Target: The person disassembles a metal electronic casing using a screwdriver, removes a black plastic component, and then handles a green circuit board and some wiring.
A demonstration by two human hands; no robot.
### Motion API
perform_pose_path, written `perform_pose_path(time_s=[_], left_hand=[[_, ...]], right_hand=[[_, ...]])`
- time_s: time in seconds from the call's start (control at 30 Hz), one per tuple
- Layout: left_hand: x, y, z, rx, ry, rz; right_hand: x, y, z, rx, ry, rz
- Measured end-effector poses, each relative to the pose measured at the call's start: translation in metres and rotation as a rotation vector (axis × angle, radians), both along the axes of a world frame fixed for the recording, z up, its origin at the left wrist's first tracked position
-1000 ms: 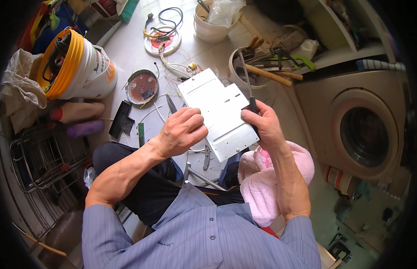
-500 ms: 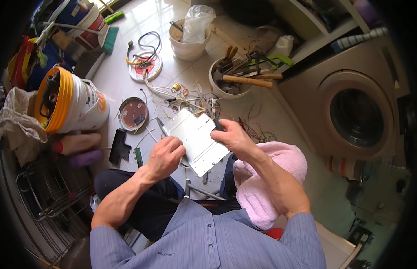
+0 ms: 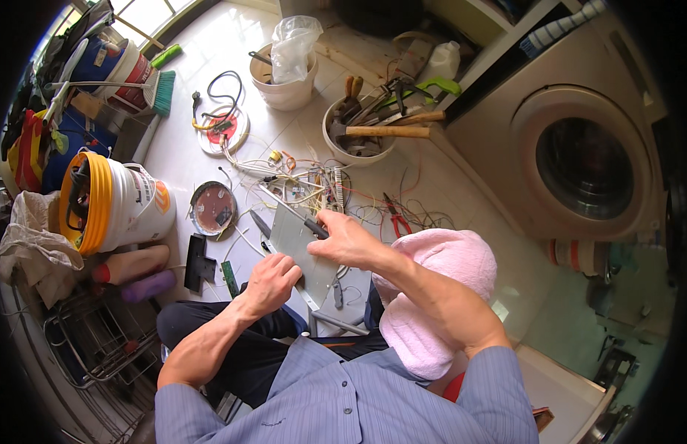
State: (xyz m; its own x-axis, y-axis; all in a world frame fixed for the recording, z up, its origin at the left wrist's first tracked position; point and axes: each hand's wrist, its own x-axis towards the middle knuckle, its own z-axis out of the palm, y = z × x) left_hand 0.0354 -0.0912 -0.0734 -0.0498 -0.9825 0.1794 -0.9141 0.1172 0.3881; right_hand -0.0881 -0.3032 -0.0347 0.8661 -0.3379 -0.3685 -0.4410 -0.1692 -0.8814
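On the floor, between your knees: you sit with a flat grey panel (image 3: 299, 248) lying in front of you, its far end among loose wires (image 3: 299, 174).
Left hand: your left hand (image 3: 269, 277) rests on the near left edge of the panel, fingers curled and pressed down; I judge it keeps the panel from sliding.
Right hand: your right hand (image 3: 347, 238) is closed around a dark handle of a tool (image 3: 314, 226), maybe a screwdriver; its thin shaft lies across the panel toward the wires. The grip looks firm, as for turning or pushing.
Panel position: it lies flat and near to your body, so both hands reach it without stretching.
Pink cloth: a pink towel (image 3: 432, 296) covers your right knee, under the right forearm, perhaps as padding.
Around: red pliers (image 3: 395, 218) lie just beside the right hand; a white bowl of tools (image 3: 358, 133) with a hammer stands farther; a round tin lid (image 3: 212, 209) and a white bucket with yellow rim (image 3: 110, 211) are at the left; a washing machine (image 3: 573, 155) stands at the right.
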Motion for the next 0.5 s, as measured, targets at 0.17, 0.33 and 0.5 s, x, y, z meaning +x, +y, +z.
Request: perform_pose_path(time_s=[0.17, 0.33, 0.5], left_hand=[[0.002, -0.009, -0.006, 0.006, -0.014, 0.027], [0.007, -0.023, -0.001, -0.016, -0.048, 0.057], [0.018, -0.032, 0.002, 0.005, -0.072, 0.145]], right_hand=[[-0.002, -0.006, -0.001, 0.024, 0.049, 0.005], [-0.007, -0.021, 0.014, 0.134, 0.101, -0.055], [-0.01, -0.027, 0.016, 0.216, 0.16, -0.13]])
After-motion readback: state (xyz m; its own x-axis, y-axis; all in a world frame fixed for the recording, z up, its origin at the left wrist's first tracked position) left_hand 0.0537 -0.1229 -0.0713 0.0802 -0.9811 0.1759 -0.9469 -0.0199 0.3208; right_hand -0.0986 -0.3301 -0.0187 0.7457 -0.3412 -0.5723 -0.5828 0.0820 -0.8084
